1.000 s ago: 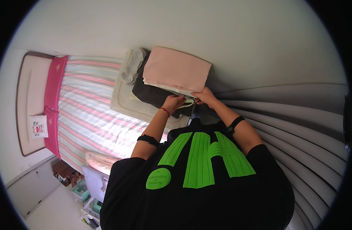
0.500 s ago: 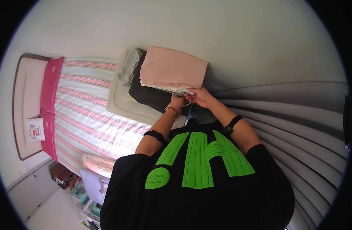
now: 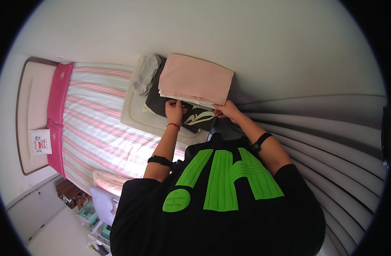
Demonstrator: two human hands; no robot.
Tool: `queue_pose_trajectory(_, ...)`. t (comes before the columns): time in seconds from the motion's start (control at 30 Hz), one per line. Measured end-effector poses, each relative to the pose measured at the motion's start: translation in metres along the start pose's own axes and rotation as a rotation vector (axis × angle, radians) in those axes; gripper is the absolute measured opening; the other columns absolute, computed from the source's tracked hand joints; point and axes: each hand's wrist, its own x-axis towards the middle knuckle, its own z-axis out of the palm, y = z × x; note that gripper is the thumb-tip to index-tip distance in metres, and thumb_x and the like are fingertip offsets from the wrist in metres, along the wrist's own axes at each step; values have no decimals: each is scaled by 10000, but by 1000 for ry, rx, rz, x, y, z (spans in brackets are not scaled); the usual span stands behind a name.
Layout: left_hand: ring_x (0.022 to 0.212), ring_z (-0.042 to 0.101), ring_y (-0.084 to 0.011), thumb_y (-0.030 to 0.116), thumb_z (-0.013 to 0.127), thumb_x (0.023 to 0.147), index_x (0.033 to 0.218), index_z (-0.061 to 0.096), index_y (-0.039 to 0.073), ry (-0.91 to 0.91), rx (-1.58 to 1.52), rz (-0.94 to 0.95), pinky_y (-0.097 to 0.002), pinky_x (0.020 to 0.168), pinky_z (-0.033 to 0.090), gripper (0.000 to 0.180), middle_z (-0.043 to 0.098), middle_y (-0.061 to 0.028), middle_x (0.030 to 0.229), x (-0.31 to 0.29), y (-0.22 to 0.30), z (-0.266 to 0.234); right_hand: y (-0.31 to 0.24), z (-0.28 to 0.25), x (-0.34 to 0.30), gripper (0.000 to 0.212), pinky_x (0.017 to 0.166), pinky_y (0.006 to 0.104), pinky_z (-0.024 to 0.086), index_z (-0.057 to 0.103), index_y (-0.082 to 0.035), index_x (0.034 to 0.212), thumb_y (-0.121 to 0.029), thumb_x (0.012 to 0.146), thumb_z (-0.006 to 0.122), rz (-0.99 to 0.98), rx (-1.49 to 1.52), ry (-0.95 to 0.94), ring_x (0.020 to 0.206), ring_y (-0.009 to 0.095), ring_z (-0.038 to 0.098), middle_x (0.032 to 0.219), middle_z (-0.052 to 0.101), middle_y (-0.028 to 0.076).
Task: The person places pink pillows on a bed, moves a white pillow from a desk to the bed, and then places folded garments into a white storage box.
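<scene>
While both hands work at the near edge of the pile on the bed point(image 3: 97, 128), the step seems to be squaring a black garment point(image 3: 195, 117) with a pale print under the folded pink cloth point(image 3: 195, 79). The left hand point(image 3: 174, 109) lies on the black garment, fingers curled, apparently pinching its fabric; the right hand point(image 3: 227, 111) closes on the stack's right near corner, though how tightly I cannot tell. To do it well, I would keep both hands level and pull evenly, so the pink cloth stays put. A grey garment point(image 3: 146, 74) lies just left, on a cream pad point(image 3: 133, 111).
</scene>
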Motion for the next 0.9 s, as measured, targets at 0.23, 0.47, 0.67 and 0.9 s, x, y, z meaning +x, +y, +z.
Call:
queue_pose_trajectory(0.23, 797, 654, -190, 118, 533, 920, 1149, 567, 45, -154, -114, -8, -318, 705, 546, 243, 652, -69, 925, 49, 47, -41, -3, 12, -2, 277, 623, 275, 517, 598, -47, 1083, -277, 935, 643, 76, 196, -85, 714, 155, 660, 803, 682, 74)
queue_pose_trajectory(0.47, 723, 577, -136, 393, 510, 985, 1054, 635, 58, -76, -98, -47, -294, 644, 516, 364, 629, -26, 854, 68, 65, -62, -4, 15, -1, 243, 646, 303, 522, 598, -72, 1066, -285, 951, 618, 30, 119, -96, 701, 173, 670, 758, 673, 60)
queue_pose_trajectory(0.67, 741, 593, -125, 418, 590, 956, 1087, 641, 14, -150, -122, -28, -256, 688, 501, 428, 642, -32, 897, 52, 93, -30, 7, -2, -1, 279, 639, 291, 520, 646, -57, 963, -334, 949, 614, 118, 64, -125, 676, 166, 677, 736, 685, 61)
queue_pose_trajectory(0.9, 932, 614, -180, 195, 674, 906, 1140, 612, 37, -185, 342, 85, -319, 813, 489, 289, 647, -53, 1033, 76, 97, -49, -50, -18, -37, 359, 650, 258, 517, 690, 1, 868, -343, 941, 621, 166, -548, -588, 704, 167, 695, 778, 723, 93)
